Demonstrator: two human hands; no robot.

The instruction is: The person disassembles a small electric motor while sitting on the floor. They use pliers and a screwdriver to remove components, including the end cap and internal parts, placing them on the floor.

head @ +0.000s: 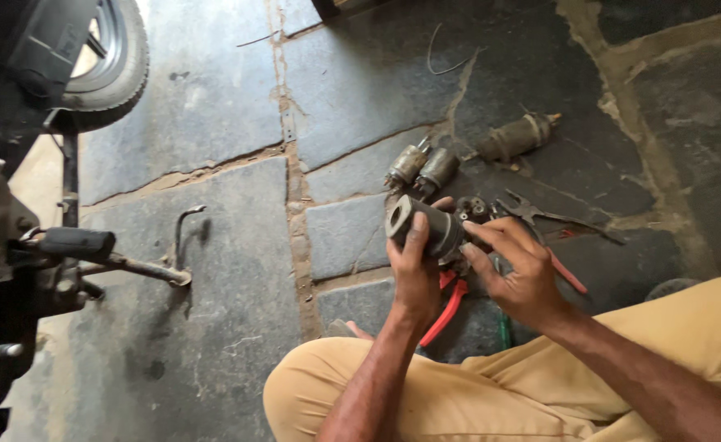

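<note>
Fingers (410,237) of the left hand (416,274) wrap closed around a dark cylindrical motor housing (424,225), holding it clear of the stone floor (213,327) with its open round end turned up and to the left, while the right hand (522,274) curls its own fingers (491,237) shut on the small dark fitting (473,210) at the housing's far end. The person sits low over the work, tan-trousered knees filling the bottom of the view. Judging by the two-handed hold, the step in hand is working that end fitting against the housing, whether seating it or pulling it off cannot be told; the next move calls for the left hand to keep the cylinder steady while the right turns or draws the piece squarely along the cylinder's axis. Just beneath the hands lie red-handled pliers (446,311), and a spanner (532,211) rests beside the right hand. Beyond them on the floor sit two small cylindrical units (422,168) side by side and a larger rusty one (514,137) well apart. At far left stand a motorcycle's footrest (74,244) and tyre (119,61).
</note>
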